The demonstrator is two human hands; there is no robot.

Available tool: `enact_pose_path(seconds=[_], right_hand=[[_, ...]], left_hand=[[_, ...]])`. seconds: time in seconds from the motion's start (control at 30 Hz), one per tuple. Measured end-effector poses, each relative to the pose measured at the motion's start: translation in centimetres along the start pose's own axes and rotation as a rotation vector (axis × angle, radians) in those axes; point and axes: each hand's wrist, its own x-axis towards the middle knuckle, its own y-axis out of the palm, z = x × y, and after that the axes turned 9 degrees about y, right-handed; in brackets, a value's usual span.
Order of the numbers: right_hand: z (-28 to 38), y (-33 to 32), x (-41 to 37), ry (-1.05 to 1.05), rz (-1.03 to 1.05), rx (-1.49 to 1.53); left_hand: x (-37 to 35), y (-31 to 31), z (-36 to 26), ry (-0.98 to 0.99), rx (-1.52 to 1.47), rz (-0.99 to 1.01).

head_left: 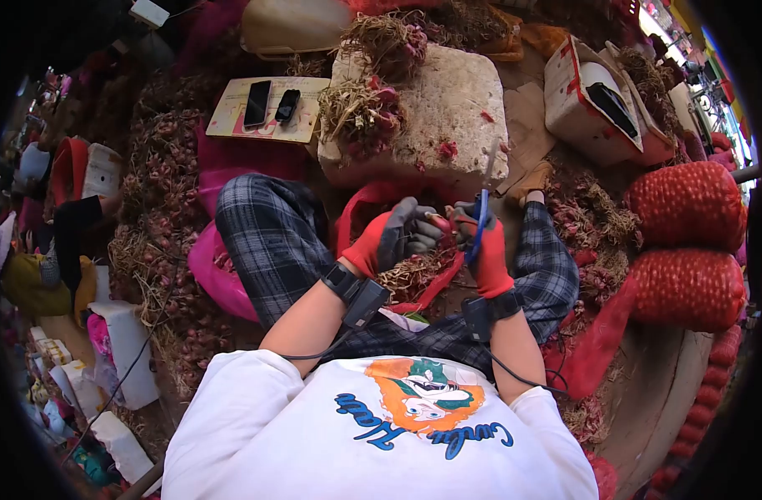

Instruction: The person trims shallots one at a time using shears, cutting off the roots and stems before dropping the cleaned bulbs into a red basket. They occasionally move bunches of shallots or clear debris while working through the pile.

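My left hand point(397, 236), in a red and grey glove, has its fingers wrapped round a small red onion point(438, 222). Close beside it, my right hand point(483, 242), gloved the same way, is closed on blue-handled scissors point(479, 225), with the blade pointing away from me. A red-rimmed container point(347, 225) with dry stalks and roots lies below the hands, between my legs. In front stands a pale foam block point(456, 100) bearing bunches of red onions point(372, 117) with dried stalks.
Loose onions point(164, 167) are heaped at the left. A board point(222, 112) with two phones lies beyond my left knee. Filled red net sacks point(685, 287) are stacked at the right, below a white foam box point(568, 100). Another person's dark sleeve point(74, 229) shows at far left.
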Motion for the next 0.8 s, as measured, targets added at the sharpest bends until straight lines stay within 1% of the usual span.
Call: enact_pose_path(seconds=[0.03, 0.07, 0.1, 0.13, 0.17, 0.2, 0.3, 0.33, 0.37, 0.4, 0.43, 0.47, 0.5, 0.53, 0.57, 0.6, 0.67, 0.7, 0.77, 0.8], right_hand=[[-0.1, -1.6, 0.5, 0.067, 0.002, 0.086], [-1.7, -4.0, 1.6, 0.129, 0.162, 0.339], [-1.4, -3.8, 1.5, 0.193, 0.184, 0.422], [-1.0, -3.7, 1.2, 0.259, 0.205, 0.504], [-0.5, -3.6, 1.1, 0.324, 0.227, 0.585], [-0.4, -3.1, 0.5, 0.379, 0.157, 0.611], [-1.7, -1.6, -0.1, 0.441, 0.207, 0.516], [-1.2, -0.2, -0.7, 0.379, 0.218, 0.445], [-0.2, 0.6, -1.3, 0.336, 0.17, 0.374], [0.8, 1.5, -1.7, 0.291, 0.128, 0.306], [1.0, 2.2, -1.8, 0.252, 0.081, 0.246], [0.3, 0.9, -1.0, 0.222, 0.068, 0.174], [0.1, 0.4, -0.9, 0.206, 0.041, 0.121], [0.0, 0.0, -0.8, 0.183, 0.016, 0.065], [0.1, -0.5, -0.4, 0.152, -0.008, 0.009], [-0.5, -1.3, 0.2, 0.186, -0.016, -0.02], [-1.2, -2.1, 0.6, 0.241, -0.027, -0.012], [-1.5, -2.4, 0.9, 0.264, -0.038, -0.006], [-2.0, -2.8, 1.1, 0.245, 0.038, 0.076], [-2.1, -3.0, 1.0, 0.229, 0.071, 0.117]], left_hand=[[0.5, 0.1, -0.1, 0.009, -0.076, -0.079], [1.2, -1.3, 1.8, 0.302, 0.639, -0.11], [1.2, -1.1, 2.0, 0.475, 1.404, -0.375], [0.8, -1.5, 1.8, 0.572, 1.5, -0.285], [0.7, -1.1, 2.1, 0.428, 1.158, -0.169], [-0.3, 1.0, 0.3, 0.266, 0.826, -0.122], [-0.5, 1.4, 0.9, 0.244, 0.402, 0.169], [-0.9, 1.6, 0.5, 0.367, 0.341, 0.12], [-1.4, 0.9, -0.7, 0.457, 0.281, 0.112], [-3.7, 1.6, -4.3, 0.395, 0.137, -0.023], [-6.3, 1.2, -7.6, 0.516, 0.273, -0.17], [-8.7, 0.1, -10.2, 0.642, 0.297, -0.341], [-10.7, -2.2, -12.4, 0.833, 0.284, -0.465], [-12.6, -2.4, -14.8, 1.012, 0.339, -0.579], [-14.8, -6.7, -15.6, 0.977, 0.375, -0.633], [-17.2, -12.1, -15.5, 0.941, 0.411, -0.683], [-20.9, -18.6, -13.0, 0.659, 0.674, -0.921], [-21.8, -23.2, -10.0, 0.653, 0.424, -0.907], [-23.0, -28.1, -7.3, 0.563, 0.262, -0.908], [-23.3, -29.2, -6.9, 0.494, 0.35, -0.928]])
